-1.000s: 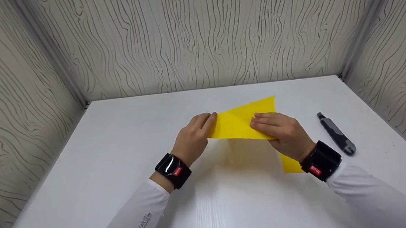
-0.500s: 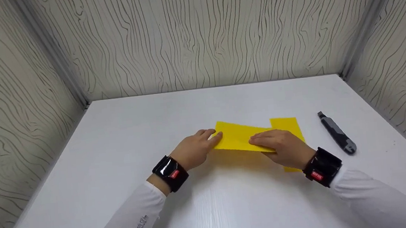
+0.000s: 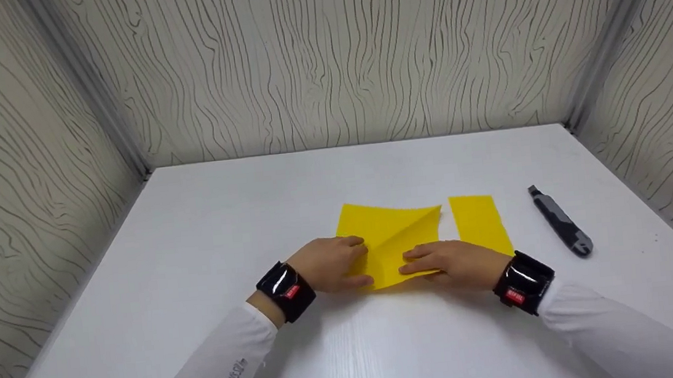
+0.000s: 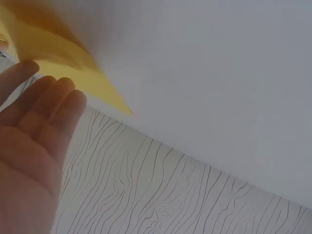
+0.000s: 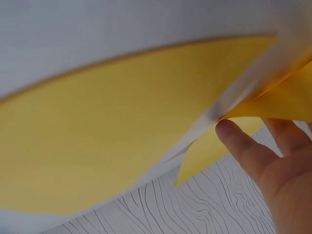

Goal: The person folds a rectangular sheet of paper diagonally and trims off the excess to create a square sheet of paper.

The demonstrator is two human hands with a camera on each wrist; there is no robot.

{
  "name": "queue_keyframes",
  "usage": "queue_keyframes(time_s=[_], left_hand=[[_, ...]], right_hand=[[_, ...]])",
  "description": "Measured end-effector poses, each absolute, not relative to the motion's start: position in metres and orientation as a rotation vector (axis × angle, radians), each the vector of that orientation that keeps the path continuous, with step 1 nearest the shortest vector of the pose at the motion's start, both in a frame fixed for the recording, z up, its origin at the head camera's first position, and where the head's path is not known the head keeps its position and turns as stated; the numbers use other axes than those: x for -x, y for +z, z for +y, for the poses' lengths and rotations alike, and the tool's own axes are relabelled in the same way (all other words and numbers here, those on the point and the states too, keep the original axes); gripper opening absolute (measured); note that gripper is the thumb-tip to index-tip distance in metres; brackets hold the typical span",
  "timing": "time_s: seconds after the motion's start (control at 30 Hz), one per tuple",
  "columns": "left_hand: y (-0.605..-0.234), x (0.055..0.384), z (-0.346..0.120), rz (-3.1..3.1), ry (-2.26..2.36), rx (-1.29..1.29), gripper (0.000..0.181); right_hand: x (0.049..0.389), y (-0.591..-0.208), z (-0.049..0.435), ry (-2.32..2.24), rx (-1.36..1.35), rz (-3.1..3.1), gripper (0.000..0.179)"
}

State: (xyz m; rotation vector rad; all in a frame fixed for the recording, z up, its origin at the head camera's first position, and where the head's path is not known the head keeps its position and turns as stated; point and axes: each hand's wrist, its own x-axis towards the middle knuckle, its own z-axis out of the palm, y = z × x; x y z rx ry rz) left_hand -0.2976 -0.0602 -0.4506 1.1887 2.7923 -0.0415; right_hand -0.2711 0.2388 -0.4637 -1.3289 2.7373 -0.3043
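A sheet of yellow paper (image 3: 389, 224) lies between my hands in the head view, with a diagonal ridge running up to its raised right corner. Over its near right part is my right hand (image 3: 464, 263), pinching the near edge with the fingers on top. In the right wrist view the thumb (image 5: 234, 134) sits at the underside of that edge. My left hand (image 3: 325, 264) rests at the sheet's near left side, fingers spread. Those fingers look nearly straight beside the yellow paper (image 4: 85, 78) in the left wrist view.
To the right of the sheet lies a separate yellow paper strip (image 3: 478, 218), partly behind the right hand. A dark grey utility knife (image 3: 560, 220) rests farther right on the white table (image 3: 220, 200). Wood-patterned panels (image 3: 324, 60) enclose the back and sides.
The sheet has come down toward the table and moved toward me, turning so that its fold now runs diagonally. Both hands moved nearer to me and closer together, and the strip is more exposed.
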Motion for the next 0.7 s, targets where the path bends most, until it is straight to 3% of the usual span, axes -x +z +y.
queue_keyframes(time_s=[0.23, 0.43, 0.7], left_hand=[[-0.456, 0.297, -0.053, 2.785, -0.105, -1.184, 0.057], [-0.454, 0.291, -0.044, 2.806, -0.099, -1.05, 0.068], [-0.452, 0.293, -0.035, 2.813, -0.11, -0.97, 0.072]], right_hand=[[0.278, -0.455, 0.234, -0.301, 1.227, 2.65, 0.033], [0.281, -0.447, 0.223, -0.335, 1.019, 2.66, 0.056], [0.29, -0.449, 0.207, -0.148, 1.012, 2.837, 0.066]])
